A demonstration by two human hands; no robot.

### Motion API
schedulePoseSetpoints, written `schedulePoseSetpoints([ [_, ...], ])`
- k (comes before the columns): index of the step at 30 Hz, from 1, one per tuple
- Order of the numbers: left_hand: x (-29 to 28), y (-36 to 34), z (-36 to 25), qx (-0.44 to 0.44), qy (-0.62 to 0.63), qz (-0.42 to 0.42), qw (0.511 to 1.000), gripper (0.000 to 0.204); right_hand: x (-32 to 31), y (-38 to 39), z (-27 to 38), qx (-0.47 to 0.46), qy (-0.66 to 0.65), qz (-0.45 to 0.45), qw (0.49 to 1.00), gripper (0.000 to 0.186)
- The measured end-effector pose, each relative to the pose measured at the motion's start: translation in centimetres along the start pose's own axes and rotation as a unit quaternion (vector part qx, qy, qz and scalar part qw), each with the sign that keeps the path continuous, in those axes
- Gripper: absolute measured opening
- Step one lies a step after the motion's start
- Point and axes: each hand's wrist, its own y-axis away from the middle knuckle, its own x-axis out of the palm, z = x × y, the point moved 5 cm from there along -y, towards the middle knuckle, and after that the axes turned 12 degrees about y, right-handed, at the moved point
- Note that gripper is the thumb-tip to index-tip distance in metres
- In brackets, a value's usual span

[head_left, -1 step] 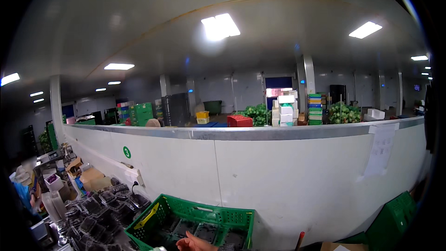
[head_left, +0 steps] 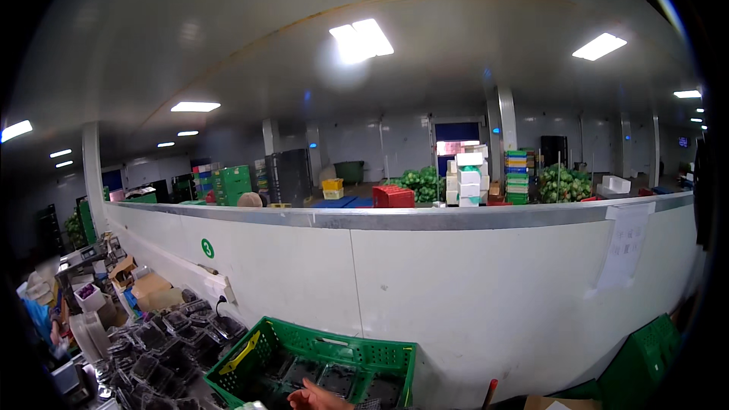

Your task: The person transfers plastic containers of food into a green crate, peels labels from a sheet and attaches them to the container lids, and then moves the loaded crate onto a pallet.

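My right hand (head_left: 323,396) is over the near side of a green crate (head_left: 334,344), low in the view. Its thumb and fingers point left and stand apart, with nothing visible between them. The lower edge cuts off part of the hand, and a dark cuff (head_left: 369,404) shows at its wrist. Inside the crate lie several clear plastic punnets (head_left: 336,381) with dark bases. A small pale patch (head_left: 254,405) pokes up at the crate's near left. What it is cannot be made out. My left hand does not show.
Left of the crate is a heap of clear plastic punnets (head_left: 156,349), with cardboard (head_left: 149,290) beyond. A white partition wall (head_left: 456,281) runs behind. Another green crate (head_left: 642,357) leans at right. A red stick-like thing (head_left: 490,391) stands near the lower edge. Another person's blue sleeve (head_left: 36,317) shows far left.
The view has shifted very slightly. The pale patch at the crate's near left sits a little further left. My right hand stays in nearly the same place.
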Motion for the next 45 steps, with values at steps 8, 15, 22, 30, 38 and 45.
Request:
schedulePoseSetpoints([
  [8,3.1,0.7,-2.0,0.011,-0.012,-0.063,0.998,0.040,-5.5,-2.3,-2.5,0.078,-0.094,-0.016,0.992,0.060],
  [15,0.9,-1.1,3.0,0.033,0.024,-0.085,0.996,0.038,-11.4,-2.0,3.4,0.026,-0.074,0.019,0.997,0.046],
  [22,3.0,-2.2,4.4,0.096,-0.067,-0.040,0.992,0.030,-1.5,0.4,14.6,-0.114,0.343,0.014,0.932,0.026],
  [30,0.9,2.0,6.1,0.058,-0.071,0.048,0.995,0.016,9.3,0.4,9.7,-0.198,0.657,0.250,0.684,0.031],
  [38,-1.4,1.9,8.3,0.026,-0.041,0.021,0.999,0.019,9.3,-1.0,5.2,-0.216,0.713,0.241,0.622,0.026],
  [45,-2.4,0.9,10.5,-0.036,-0.007,0.021,0.999,0.020,9.9,-1.1,3.5,-0.299,0.743,0.168,0.575,0.021],
])
